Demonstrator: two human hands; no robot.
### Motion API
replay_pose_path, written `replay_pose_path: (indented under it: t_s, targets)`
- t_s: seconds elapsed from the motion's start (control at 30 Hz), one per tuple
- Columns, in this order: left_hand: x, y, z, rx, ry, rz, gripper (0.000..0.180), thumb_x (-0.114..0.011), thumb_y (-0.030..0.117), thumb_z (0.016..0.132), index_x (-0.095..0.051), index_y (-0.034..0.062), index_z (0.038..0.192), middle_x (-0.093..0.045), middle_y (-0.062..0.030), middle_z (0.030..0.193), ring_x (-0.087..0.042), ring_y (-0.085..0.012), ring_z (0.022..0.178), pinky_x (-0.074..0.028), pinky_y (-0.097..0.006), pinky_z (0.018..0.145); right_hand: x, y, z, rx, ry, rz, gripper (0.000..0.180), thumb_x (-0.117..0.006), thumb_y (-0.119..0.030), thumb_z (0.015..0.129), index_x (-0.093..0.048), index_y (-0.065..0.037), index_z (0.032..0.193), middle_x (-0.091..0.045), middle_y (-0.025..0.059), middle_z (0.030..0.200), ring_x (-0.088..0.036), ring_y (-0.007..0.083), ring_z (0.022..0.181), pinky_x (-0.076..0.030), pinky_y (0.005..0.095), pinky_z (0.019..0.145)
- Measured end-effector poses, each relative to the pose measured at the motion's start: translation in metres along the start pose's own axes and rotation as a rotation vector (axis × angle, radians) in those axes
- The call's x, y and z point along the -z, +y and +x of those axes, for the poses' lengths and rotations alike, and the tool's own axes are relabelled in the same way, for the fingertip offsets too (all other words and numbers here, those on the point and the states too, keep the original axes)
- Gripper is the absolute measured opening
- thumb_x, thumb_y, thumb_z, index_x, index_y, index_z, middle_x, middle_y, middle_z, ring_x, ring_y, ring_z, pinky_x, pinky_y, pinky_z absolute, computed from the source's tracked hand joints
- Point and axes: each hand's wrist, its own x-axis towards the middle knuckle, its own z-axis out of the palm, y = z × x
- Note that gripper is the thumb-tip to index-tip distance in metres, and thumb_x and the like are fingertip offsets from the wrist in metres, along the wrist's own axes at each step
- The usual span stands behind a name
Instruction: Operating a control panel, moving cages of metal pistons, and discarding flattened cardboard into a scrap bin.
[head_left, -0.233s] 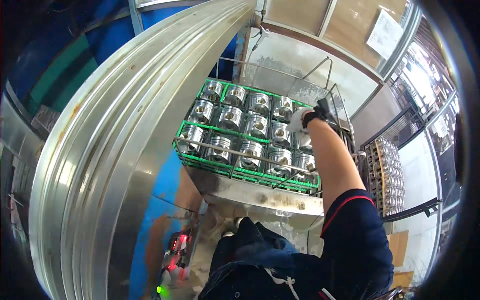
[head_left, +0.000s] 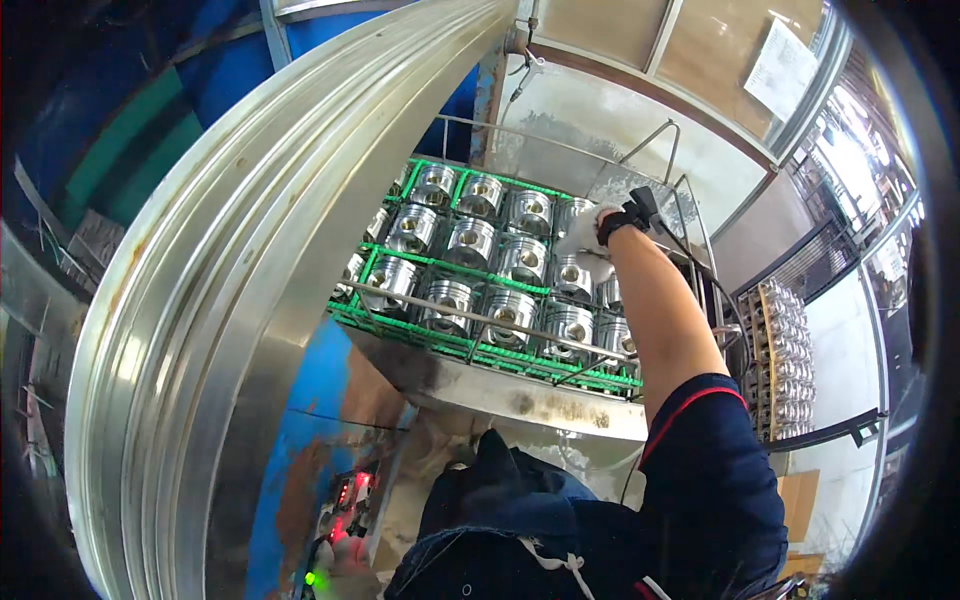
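Observation:
My right hand (head_left: 585,240), in a white glove with a black device strapped at the wrist, reaches over the right part of the rack. It lies close to or on the metal pistons there. Its fingers are smeared and partly hidden, so their grip does not show. Rows of shiny pistons (head_left: 469,241) stand in a wire rack (head_left: 480,362) with green-covered bars. At lower left, a pale, red-lit shape (head_left: 350,552) sits beside a small panel with red and green lights; I cannot make out whether it is my left hand.
A tall ridged metal panel (head_left: 190,300) rises at the left and covers the rack's left end. A metal ledge (head_left: 530,398) runs in front of the rack. More pistons (head_left: 790,355) stand on a rack at the right. A thin black cable hangs behind my right arm.
The view has shifted slightly, and more pistons show beside the metal panel at the left. My right hand has moved a little left and farther away over the rack.

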Motion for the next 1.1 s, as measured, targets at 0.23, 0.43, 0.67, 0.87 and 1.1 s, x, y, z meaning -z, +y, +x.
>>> replay_pose_path:
  t_s: [0.23, 0.43, 0.67, 0.87, 1.1]
  targets:
    - [0.006, -0.03, 0.053, 0.309, -0.076, -0.711, 0.038, -0.062, 0.033, 0.095, -0.061, -0.0032, 0.107, -0.063, -0.0108, 0.098, -0.059, -0.0264, 0.083, -0.054, -0.045, 0.077, 0.001, -0.01, 0.029, 0.081, -0.11, -0.243, 0.05, -0.058, -0.055, 0.091, -0.075, -0.008, 0.1, -0.075, 0.0057, 0.098, -0.069, 0.0216, 0.096, -0.055, 0.043, 0.077]
    - [0.044, -0.074, 0.086, 0.534, -0.217, -1.272, 0.046, -0.065, 0.028, 0.089, -0.056, -0.0072, 0.118, -0.062, -0.016, 0.102, -0.059, -0.0345, 0.081, -0.054, -0.053, 0.078, 0.055, -0.057, 0.025, 0.117, -0.028, 0.281, 0.054, -0.058, -0.052, 0.092, -0.07, -0.005, 0.115, -0.073, 0.011, 0.103, -0.07, 0.0246, 0.084, -0.057, 0.0401, 0.072]
    - [0.006, 0.006, 0.049, -0.115, 0.199, 0.277, 0.035, -0.065, 0.028, 0.097, -0.07, -0.0057, 0.107, -0.073, -0.0119, 0.099, -0.066, -0.0228, 0.083, -0.055, -0.035, 0.08, 0.047, -0.106, 0.069, 0.309, -0.002, -0.21, 0.069, -0.046, -0.069, 0.091, -0.072, -0.009, 0.113, -0.072, 0.0116, 0.109, -0.07, 0.0284, 0.095, -0.053, 0.0462, 0.085]
    - [0.011, -0.007, 0.076, 0.175, 0.09, -0.724, 0.03, -0.065, 0.026, 0.095, -0.07, 0.0002, 0.111, -0.073, -0.0113, 0.1, -0.067, -0.0233, 0.086, -0.055, -0.037, 0.084, 0.064, -0.14, 0.116, 0.36, 0.196, -0.125, 0.052, -0.056, -0.057, 0.09, -0.072, -0.014, 0.114, -0.071, 0.0138, 0.115, -0.071, 0.035, 0.098, -0.055, 0.0511, 0.083]
    - [0.03, -0.057, 0.118, 0.277, 0.185, -0.88, 0.047, -0.07, 0.026, 0.08, -0.06, -0.0054, 0.114, -0.065, -0.021, 0.111, -0.065, -0.0371, 0.089, -0.054, -0.05, 0.077, 0.082, -0.178, 0.166, 0.499, 0.12, 0.59, 0.044, -0.066, -0.045, 0.094, -0.07, -0.001, 0.09, -0.069, 0.0091, 0.073, -0.067, 0.0217, 0.056, -0.055, 0.044, 0.05]
